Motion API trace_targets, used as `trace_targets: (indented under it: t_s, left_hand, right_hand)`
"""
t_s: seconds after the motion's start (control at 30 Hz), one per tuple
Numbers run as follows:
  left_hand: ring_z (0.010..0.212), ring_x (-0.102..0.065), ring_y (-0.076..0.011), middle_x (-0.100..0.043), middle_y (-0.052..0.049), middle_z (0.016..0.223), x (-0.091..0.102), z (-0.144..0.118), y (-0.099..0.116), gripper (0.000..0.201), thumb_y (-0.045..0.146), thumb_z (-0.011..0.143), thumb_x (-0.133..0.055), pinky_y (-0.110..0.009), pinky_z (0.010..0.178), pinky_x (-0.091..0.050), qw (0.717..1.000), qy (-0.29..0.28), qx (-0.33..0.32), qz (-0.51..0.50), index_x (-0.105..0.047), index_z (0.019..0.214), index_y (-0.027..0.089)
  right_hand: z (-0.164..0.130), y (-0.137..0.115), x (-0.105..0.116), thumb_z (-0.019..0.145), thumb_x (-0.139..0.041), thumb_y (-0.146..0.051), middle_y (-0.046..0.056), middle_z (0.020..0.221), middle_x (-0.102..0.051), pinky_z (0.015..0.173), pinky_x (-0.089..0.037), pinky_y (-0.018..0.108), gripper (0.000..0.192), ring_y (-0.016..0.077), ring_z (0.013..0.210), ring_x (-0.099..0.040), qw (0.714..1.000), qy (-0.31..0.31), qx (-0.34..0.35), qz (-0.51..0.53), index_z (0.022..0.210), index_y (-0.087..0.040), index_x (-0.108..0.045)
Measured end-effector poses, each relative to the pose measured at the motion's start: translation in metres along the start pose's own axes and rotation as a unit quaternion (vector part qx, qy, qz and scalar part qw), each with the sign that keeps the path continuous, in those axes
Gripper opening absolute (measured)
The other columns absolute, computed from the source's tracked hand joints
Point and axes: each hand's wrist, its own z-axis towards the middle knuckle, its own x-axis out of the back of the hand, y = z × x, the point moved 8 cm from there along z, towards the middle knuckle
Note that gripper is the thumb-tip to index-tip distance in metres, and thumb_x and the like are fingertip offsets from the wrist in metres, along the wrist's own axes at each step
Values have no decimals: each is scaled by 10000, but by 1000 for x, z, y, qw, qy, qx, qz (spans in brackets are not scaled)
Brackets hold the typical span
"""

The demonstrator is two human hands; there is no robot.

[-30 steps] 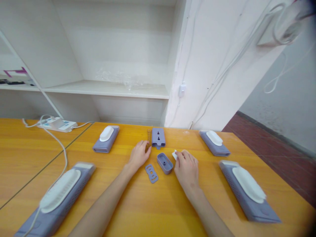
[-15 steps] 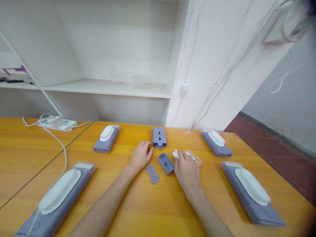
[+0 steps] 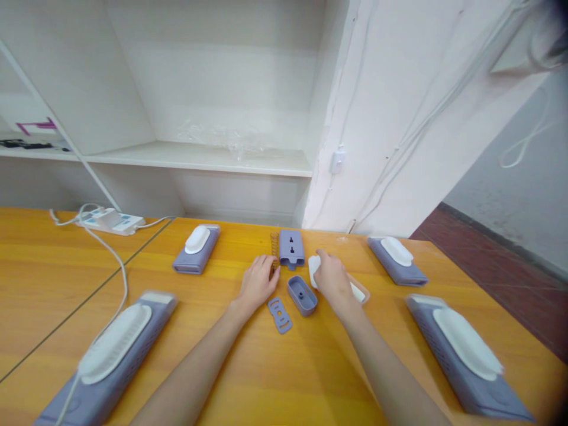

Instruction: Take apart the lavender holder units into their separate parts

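Observation:
My left hand [image 3: 258, 285] lies flat on the orange table [image 3: 310, 367], holding nothing, its fingertips close to the base of an upright metal spring [image 3: 274, 244]. Just right of the spring lies a purple socket face plate [image 3: 291, 247]. A purple oval housing [image 3: 302, 294] and a flat purple slotted piece [image 3: 280, 315] sit between my hands. My right hand [image 3: 332, 279] grips a small white plastic part [image 3: 313, 269] beside the face plate. Partly hidden under this hand is a shallow clear tray [image 3: 360, 291].
Purple devices with white tops lie at the back left [image 3: 196, 248], back right [image 3: 398, 259], front left [image 3: 110, 349] and front right [image 3: 465, 352]. A white power strip [image 3: 110, 220] trails a cable [image 3: 119, 266] across the left. A shelf [image 3: 199, 158] holds crumpled plastic film.
My right hand has carried the white part away from me, up beside the face plate, uncovering the clear tray. My left hand has stayed near the spring. The view shifted slightly.

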Motion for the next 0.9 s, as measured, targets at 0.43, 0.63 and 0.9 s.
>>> trace_targets:
  t_s: [0.43, 0.63, 0.9]
  left_hand:
    - [1002, -543, -198, -601, -57, 1029, 2, -2, 0, 188, 281, 910, -440, -323, 879, -431, 1000, 6, 5, -5, -532, 1060, 215]
    - [990, -545, -199, -603, -59, 1020, 3, -1, 1, 198, 280, 913, -431, -322, 865, -435, 1000, 6, 2, -8, -530, 1069, 210]
    - [995, -545, -199, -603, -56, 1022, 3, -2, 1, 196, 281, 913, -430, -322, 876, -432, 1000, 9, 1, -8, -527, 1069, 210]
  right_hand:
    - [11, -6, 11, 878, -435, -221, 153, 998, -638, 738, -427, 307, 246, 249, 965, -609, 998, -23, 34, -52, 982, -160, -649]
    - [-8, -11, 11, 816, -505, -193, 136, 1027, -634, 775, -401, 327, 238, 255, 976, -590, 991, -52, 110, -53, 997, -161, -656]
    - [-12, -5, -5, 756, -539, -63, 100, 999, -638, 739, -390, 271, 401, 195, 899, -622, 984, -91, 148, -41, 1133, -183, -606]
